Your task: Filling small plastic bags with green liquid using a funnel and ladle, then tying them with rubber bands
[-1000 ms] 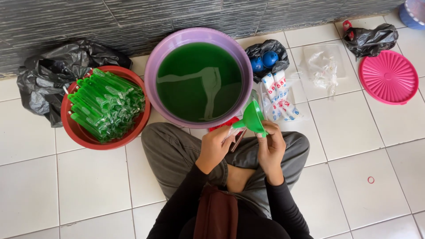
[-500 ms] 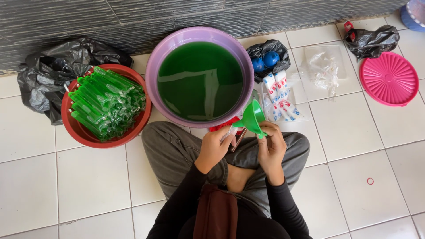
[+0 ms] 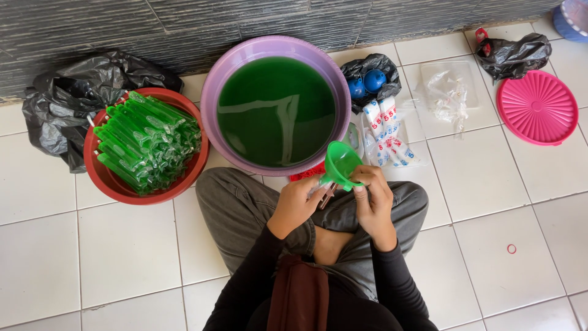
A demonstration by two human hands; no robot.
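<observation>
- Green funnel (image 3: 341,163) sits between the two hands, just in front of the purple basin's near rim, over the person's crossed legs.
- Compared with a second ago the funnel has tipped: its mouth now faces more upward and toward the basin, and its spout runs down between the hands.
- Right hand (image 3: 373,199) has its fingers curled narrowly around the funnel's spout and whatever thin thing is gathered beneath it; what exactly is pinched there is too small to tell.
- Left hand (image 3: 300,202) is also closed narrowly, its fingertips meeting the right hand's at the spout; a small dark reddish piece shows between them.
- Both hands have stayed close together over the lap, shifting only slightly, so the work reads as fitting something onto the spout rather than pouring.
- Purple basin (image 3: 275,104) holds dark green liquid, its surface calm and unchanged.
- Red bowl (image 3: 116,184), to the left, is heaped with long thin green-filled plastic tubes (image 3: 147,141), untouched.
- Black bag (image 3: 67,98) lies behind the red bowl against the wall.
- Packets of clear bags (image 3: 389,132) lie on the tiled floor (image 3: 478,184) just right of the basin, with a pink lid (image 3: 538,107) well apart further right.
</observation>
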